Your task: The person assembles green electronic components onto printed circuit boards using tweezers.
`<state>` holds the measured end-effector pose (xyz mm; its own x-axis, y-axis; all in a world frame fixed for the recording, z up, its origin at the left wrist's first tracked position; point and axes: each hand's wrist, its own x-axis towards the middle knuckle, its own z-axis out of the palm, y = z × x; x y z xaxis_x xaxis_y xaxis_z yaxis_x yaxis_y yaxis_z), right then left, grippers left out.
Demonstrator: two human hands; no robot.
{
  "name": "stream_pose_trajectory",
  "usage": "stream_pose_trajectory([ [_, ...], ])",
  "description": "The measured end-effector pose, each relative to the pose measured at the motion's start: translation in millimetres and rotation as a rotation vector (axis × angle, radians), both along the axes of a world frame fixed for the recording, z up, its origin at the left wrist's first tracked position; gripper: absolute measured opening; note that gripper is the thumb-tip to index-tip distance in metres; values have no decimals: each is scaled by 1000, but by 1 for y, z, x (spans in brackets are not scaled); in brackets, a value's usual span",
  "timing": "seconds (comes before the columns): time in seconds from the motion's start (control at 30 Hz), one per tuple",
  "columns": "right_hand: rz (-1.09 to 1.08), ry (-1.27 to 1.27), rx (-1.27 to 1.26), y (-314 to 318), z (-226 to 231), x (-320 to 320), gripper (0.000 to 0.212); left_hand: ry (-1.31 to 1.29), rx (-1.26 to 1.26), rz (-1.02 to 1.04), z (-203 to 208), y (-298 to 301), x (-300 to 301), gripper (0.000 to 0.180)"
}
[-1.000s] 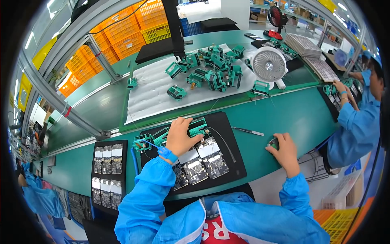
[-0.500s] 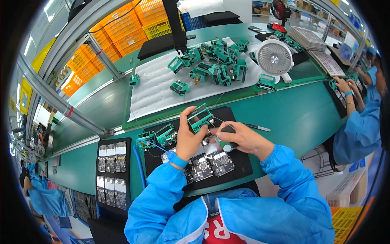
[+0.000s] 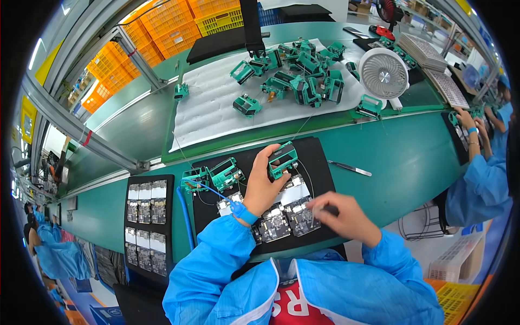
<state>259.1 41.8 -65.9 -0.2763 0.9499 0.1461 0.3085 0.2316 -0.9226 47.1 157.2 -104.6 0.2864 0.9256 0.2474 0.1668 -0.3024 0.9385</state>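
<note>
My left hand (image 3: 262,187) grips a green plastic frame (image 3: 284,158) with a dark inset, held up above the black mat (image 3: 317,154). From this frame a thin wire (image 3: 310,181) curves down toward my right hand (image 3: 346,218). The right hand's fingers are curled and partly blurred, with something dark in them that I cannot make out. Beneath and between the hands lie several circuit boards, among them a board (image 3: 273,225) and another board (image 3: 302,215) beside the right fingertips. Two more green frames stand left of my left hand, a larger-looking frame (image 3: 226,173) and a frame (image 3: 196,179).
Tweezers (image 3: 351,168) lie right of the mat. A black tray (image 3: 171,216) of boards sits at left, beside a blue coiled cord (image 3: 186,222). Farther back are piled green frames (image 3: 306,89) on white padding (image 3: 203,119) and a white fan (image 3: 383,76). A co-worker (image 3: 476,179) sits at right.
My right hand has moved down and right, away from the green frame. The left hand still holds the frame, now shifted slightly right and turned. The view has shifted a little.
</note>
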Motion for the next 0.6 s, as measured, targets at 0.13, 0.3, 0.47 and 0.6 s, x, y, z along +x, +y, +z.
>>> stream_pose_trajectory([
  [0.13, 157, -50, 261, -14, -6, -20, 16, 48, -23, -28, 7, -2, 0, 72],
  [0.3, 178, -108, 324, -13, -16, -27, 17, -2, -126, -20, 14, -6, -2, 72],
  [0.47, 160, -143, 321, -12, -14, -27, 17, 1, -128, -47, 10, -5, -4, 79],
  [0.6, 127, -160, 273, -13, -17, -27, 17, -7, -151, -51, 12, -5, -4, 78],
])
